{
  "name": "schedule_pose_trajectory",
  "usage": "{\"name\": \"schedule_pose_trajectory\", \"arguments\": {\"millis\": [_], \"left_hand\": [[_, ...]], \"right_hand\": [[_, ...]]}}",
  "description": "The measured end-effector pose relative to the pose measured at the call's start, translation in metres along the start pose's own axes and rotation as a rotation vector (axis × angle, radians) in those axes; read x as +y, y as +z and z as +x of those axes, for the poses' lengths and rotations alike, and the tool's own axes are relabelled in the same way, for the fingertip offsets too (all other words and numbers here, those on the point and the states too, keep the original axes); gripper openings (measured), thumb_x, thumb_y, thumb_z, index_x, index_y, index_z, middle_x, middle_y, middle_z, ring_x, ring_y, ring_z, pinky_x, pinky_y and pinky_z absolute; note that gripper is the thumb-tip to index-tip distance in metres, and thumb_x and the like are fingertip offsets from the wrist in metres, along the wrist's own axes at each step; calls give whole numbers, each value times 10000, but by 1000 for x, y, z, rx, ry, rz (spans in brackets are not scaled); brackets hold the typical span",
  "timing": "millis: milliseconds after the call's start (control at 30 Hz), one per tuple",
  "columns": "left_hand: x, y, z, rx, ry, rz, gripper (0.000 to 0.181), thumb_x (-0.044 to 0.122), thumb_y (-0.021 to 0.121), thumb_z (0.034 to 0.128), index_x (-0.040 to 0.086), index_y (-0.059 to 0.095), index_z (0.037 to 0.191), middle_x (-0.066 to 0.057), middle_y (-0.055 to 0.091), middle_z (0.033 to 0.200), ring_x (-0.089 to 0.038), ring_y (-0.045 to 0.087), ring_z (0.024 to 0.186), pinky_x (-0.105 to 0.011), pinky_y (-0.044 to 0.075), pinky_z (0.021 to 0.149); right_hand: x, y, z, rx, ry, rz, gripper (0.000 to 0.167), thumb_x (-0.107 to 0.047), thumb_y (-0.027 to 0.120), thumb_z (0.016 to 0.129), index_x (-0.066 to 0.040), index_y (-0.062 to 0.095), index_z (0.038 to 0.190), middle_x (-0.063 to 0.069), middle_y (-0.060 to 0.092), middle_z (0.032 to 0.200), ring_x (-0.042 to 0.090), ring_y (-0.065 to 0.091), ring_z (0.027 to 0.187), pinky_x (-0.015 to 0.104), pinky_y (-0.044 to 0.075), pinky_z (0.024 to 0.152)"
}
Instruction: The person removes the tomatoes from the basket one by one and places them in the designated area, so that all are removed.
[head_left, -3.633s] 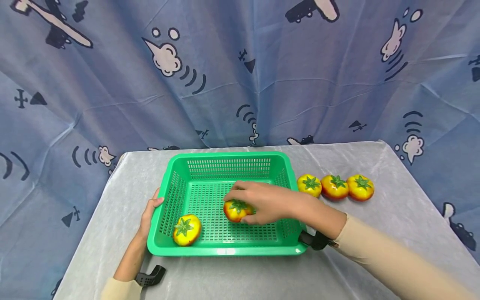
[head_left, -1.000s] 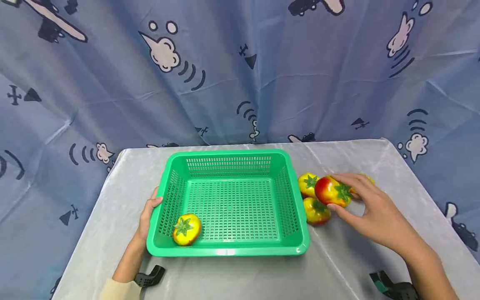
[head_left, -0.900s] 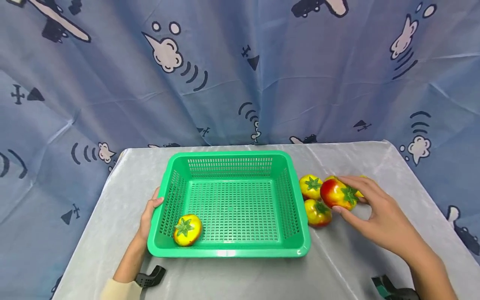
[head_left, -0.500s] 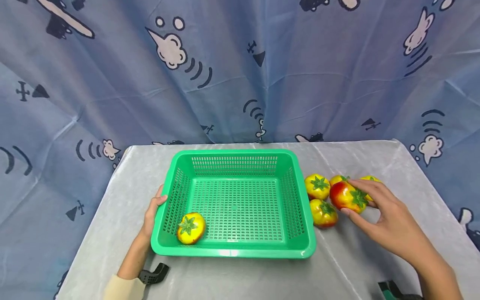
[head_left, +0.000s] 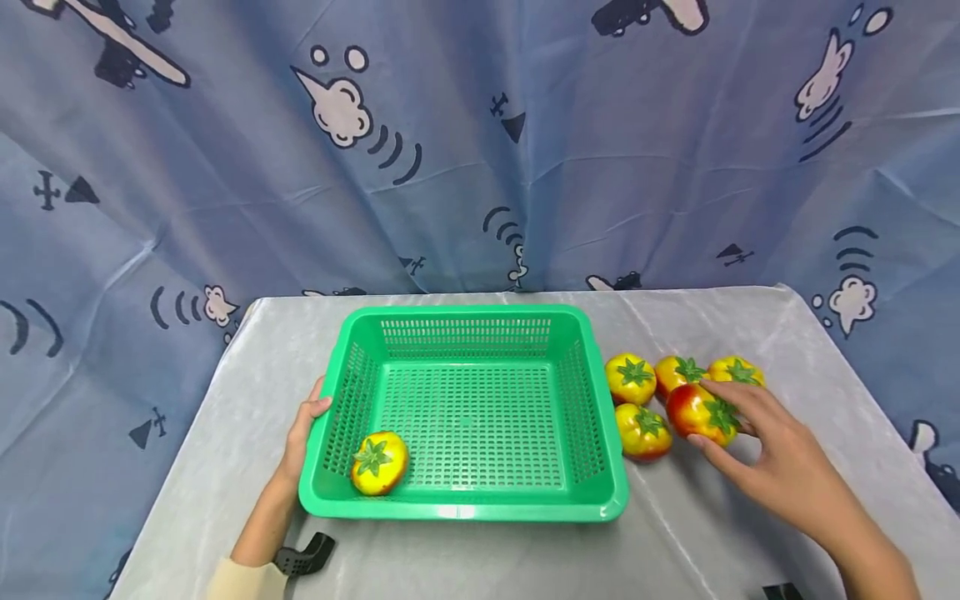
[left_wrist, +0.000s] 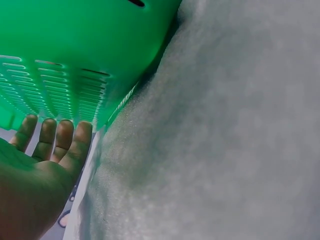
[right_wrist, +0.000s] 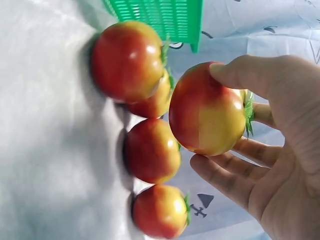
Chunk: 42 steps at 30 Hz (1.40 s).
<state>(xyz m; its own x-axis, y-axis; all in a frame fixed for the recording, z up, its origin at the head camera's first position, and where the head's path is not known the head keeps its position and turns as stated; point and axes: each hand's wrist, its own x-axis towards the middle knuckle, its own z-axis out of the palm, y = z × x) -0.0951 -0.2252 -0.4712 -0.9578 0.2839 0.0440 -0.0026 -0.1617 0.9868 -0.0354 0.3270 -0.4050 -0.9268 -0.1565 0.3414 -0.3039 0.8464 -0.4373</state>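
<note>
My right hand [head_left: 795, 471] pinches a red-and-yellow tomato [head_left: 702, 414] between thumb and fingers, right of the green basket [head_left: 465, 510]. In the right wrist view, the held tomato [right_wrist: 207, 110] shows its red side; whether it touches the table is unclear. Beside it lies another tomato [head_left: 643, 433] against the basket. Behind are three more: a left one [head_left: 631, 378], a middle one [head_left: 678, 374] and a right one [head_left: 737, 369]. A single tomato [head_left: 379, 463] sits in the basket's front left corner. My left hand [head_left: 303, 429] grips the basket's left rim, thumb on top, fingers [left_wrist: 64, 135] against the outer wall.
A pale grey cloth [head_left: 480, 558] covers the table. Behind hangs a blue patterned curtain [head_left: 442, 150]. A black wrist device [head_left: 303, 557] is on the left wrist, and part of another [head_left: 782, 592] shows near the right forearm.
Earlier, my right hand held a tomato inside the basket; now it holds one outside, to the right. Over the last second, that tomato has moved slightly right and lower. My left hand stays put.
</note>
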Motion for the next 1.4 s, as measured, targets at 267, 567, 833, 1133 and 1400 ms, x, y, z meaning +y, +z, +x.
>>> {"name": "schedule_pose_trajectory", "arguments": {"millis": [267, 567, 833, 1133, 1400], "left_hand": [[3, 0, 1, 19, -7, 34, 575, 282, 188, 1077, 150, 205, 1636, 39, 512, 1484, -110, 585, 1271, -217, 543, 1039], [4, -1, -1, 29, -23, 40, 566, 286, 194, 1073, 148, 215, 1621, 27, 522, 1460, -127, 584, 1247, -225, 539, 1032], [2, 4, 3, 19, -48, 69, 647, 294, 196, 1055, 80, 124, 1661, -84, 392, 1521, -135, 526, 1271, -213, 493, 1039], [4, 4, 3, 29, -44, 44, 606, 286, 190, 1054, 111, 169, 1634, -36, 479, 1474, -154, 570, 1244, -237, 538, 1027], [5, 1, 0, 41, -53, 47, 628, 287, 198, 1055, 91, 147, 1649, -10, 491, 1475, -147, 572, 1247, -237, 533, 1030]], "right_hand": [[9, 5, -6, 5, 2, 6, 780, -122, 974, 712, -139, 641, 1418, 112, 633, 1316, -248, 351, 1158, -53, 398, 785], [14, 11, -11, -15, 18, 8, 776, -134, 969, 726, -146, 638, 1427, 144, 623, 1352, -238, 348, 1162, -50, 403, 772], [25, 12, -17, -86, 98, -21, 741, -209, 954, 773, -124, 623, 1431, 138, 590, 1360, 113, 527, 1121, 29, 475, 720], [28, 15, -17, -51, 48, -19, 775, -149, 965, 735, -106, 624, 1430, 141, 609, 1330, -197, 376, 1116, -45, 390, 752], [29, 22, -18, -74, 65, -34, 801, -163, 965, 738, -119, 584, 1441, 177, 611, 1319, -22, 542, 1047, 51, 436, 708]]}}
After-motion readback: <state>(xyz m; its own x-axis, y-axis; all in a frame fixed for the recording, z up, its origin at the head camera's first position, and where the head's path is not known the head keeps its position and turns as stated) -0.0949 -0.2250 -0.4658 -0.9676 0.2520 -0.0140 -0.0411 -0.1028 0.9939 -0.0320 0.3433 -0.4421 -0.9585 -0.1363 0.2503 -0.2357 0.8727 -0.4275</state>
